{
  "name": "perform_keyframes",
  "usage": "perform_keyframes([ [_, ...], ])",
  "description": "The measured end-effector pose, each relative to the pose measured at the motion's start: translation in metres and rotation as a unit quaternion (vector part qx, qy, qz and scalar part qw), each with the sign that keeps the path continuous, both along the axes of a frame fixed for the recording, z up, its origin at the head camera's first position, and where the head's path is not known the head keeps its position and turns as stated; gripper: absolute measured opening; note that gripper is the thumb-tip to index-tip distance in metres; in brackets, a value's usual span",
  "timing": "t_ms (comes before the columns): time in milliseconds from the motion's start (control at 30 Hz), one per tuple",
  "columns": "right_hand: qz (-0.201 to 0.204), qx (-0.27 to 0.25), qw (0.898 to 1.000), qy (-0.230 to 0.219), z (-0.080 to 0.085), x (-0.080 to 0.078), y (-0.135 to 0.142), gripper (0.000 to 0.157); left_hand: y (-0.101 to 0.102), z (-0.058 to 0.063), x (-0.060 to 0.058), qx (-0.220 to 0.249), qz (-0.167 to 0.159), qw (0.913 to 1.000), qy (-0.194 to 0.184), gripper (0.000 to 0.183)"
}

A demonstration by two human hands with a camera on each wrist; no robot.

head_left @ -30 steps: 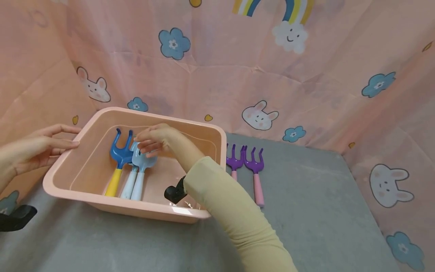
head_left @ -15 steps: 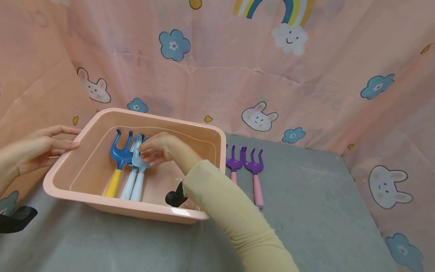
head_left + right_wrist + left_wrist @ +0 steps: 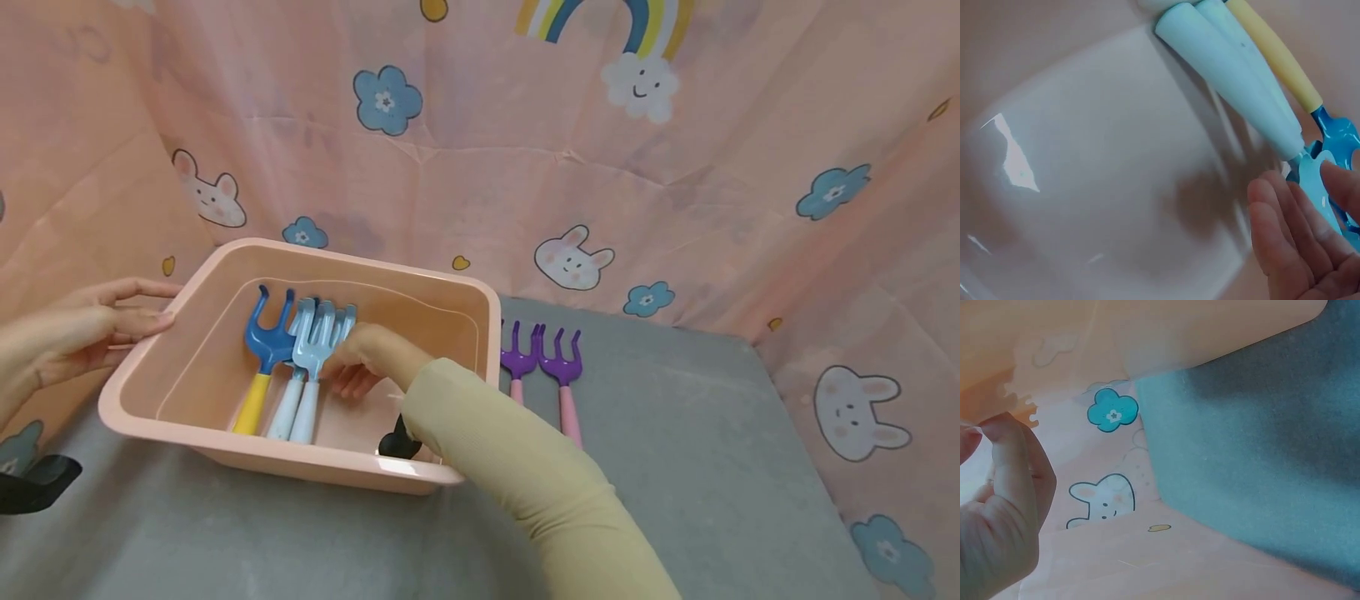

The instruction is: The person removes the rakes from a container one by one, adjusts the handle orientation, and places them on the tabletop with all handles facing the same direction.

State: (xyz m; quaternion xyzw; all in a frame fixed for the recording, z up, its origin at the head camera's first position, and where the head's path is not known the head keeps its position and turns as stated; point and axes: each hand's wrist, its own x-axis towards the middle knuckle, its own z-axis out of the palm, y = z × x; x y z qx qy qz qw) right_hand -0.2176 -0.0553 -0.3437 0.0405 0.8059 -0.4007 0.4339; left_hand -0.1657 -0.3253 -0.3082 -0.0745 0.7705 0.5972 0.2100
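A peach plastic basin (image 3: 300,451) stands tilted on the grey surface, its left rim gripped between the thumb and fingers of my left hand (image 3: 82,333). Inside lie two light-blue hand forks (image 3: 309,354), overlapping, with pale handles towards me. Left of them rests a dark-blue hand fork (image 3: 267,346) with a yellow handle. My right hand (image 3: 369,354) reaches down into the basin, right beside the neck of the upper light-blue fork. In the right wrist view its fingers (image 3: 1272,237) are fairly straight, and the thumb overlaps the fork's head.
Two purple hand forks (image 3: 560,367) with pink handles lie on the grey surface (image 3: 705,442) just right of the basin. A pink printed curtain (image 3: 465,200) closes off the back and sides. A black wrist mount (image 3: 400,439) hangs inside the basin under my right sleeve.
My right hand has moved off the light-blue forks' prongs, down and to the right, uncovering them. The basin, the forks and my left hand have stayed put.
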Motion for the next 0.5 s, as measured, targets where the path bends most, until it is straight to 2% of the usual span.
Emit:
perform_keyframes([
  [267,0.085,0.027,0.995,-0.052,-0.0025,0.0006,-0.0014,0.028,0.0021,0.0022,-0.0001,-0.003,-0.001,1.0000,0.005,0.034],
  [500,0.111,0.018,0.991,-0.074,-0.0102,0.0062,-0.0063,0.031,0.0020,0.0015,0.0019,-0.017,-0.003,0.9998,0.011,0.031],
])
